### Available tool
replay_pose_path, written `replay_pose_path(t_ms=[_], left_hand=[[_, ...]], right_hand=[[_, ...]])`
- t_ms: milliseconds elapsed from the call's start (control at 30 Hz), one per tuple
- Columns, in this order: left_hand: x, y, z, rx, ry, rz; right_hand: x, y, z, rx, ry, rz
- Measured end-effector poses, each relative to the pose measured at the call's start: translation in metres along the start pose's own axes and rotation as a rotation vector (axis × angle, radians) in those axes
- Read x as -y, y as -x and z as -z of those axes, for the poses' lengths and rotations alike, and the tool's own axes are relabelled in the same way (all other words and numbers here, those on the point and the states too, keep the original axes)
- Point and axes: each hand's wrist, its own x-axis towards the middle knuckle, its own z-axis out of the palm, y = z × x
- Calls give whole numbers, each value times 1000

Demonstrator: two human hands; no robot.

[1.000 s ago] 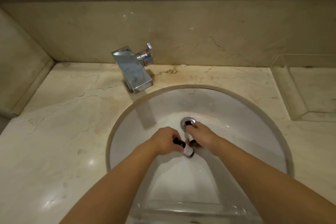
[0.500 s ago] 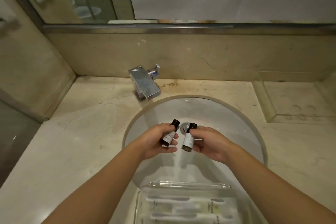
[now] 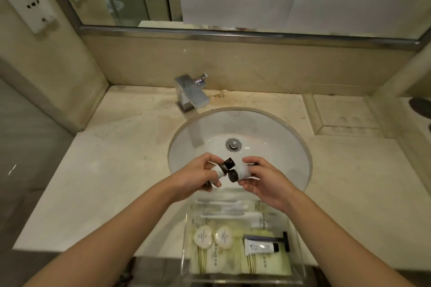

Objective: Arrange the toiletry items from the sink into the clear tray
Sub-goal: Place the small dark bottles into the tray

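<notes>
The left hand grasps one small dark-capped bottle and the right hand grasps a second bottle. Both are held over the near edge of the sink, at about 6 o'clock from the drain, with the caps touching or nearly so; the blur makes it hard to say which.

The clear tray sits just below the hands, toward 6 o'clock, already holding soaps, a tube, a razor and wrapped toothbrushes.

The likely slip: the bottles knock together on the way down and one rolls out of the fingertips back into the sink, since each looks pinched rather than held in the palm. The tray is also crowded, so a bottle set on the soaps could tip.

Compared with half a second ago, the bottles have turned from roughly upright to lying crosswise with caps facing each other, and more of the tray shows.
</notes>
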Motion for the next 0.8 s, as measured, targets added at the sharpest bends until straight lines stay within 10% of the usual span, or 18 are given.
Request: replay_pose_path(t_ms=[800], left_hand=[[96, 84, -34, -172, -606, -186]], right_hand=[[-92, 94, 6, -92, 563, 144]])
